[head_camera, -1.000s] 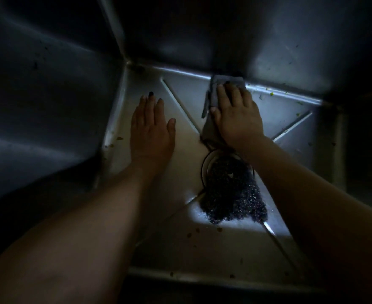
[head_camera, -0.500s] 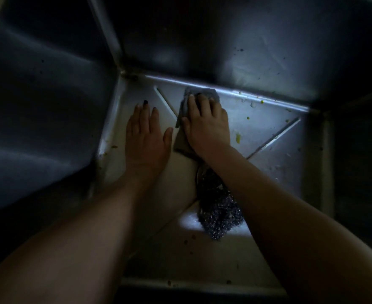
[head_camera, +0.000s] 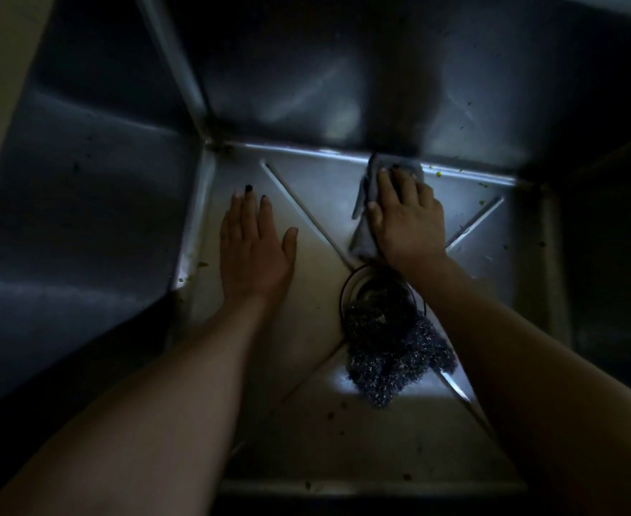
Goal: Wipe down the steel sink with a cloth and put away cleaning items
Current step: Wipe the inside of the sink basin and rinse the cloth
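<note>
Steel sink (head_camera: 83,217) fills our view, dim, and both our hands are down on its floor. Our left hand (head_camera: 254,251) lies flat on bare steel, its fingers (head_camera: 248,214) straight and close together, thumb spread, holding nothing. The fingertips point toward the far left corner of the basin, and a pressed crease in the floor runs just to the right of them.

Our right hand (head_camera: 407,221) presses on the cloth (head_camera: 366,184), with its fingers (head_camera: 399,184) stretched over it rather than curled round it.

A dark, glittery scouring pad (head_camera: 392,359) lies on our side of those right fingers, beside the wrist, and partly covers the drain (head_camera: 345,292). The drain's ring sits just below the heel of that hand.

The grey cloth is spread under the right fingers. Its far edge reaches past the fingertips to the seam where the floor meets the back wall, and a fold stands out beside the thumb.

Small greenish specks (head_camera: 438,174) lie along that seam, just right of the right fingertips. A few more lie left of our left hand, by the side wall.
</note>
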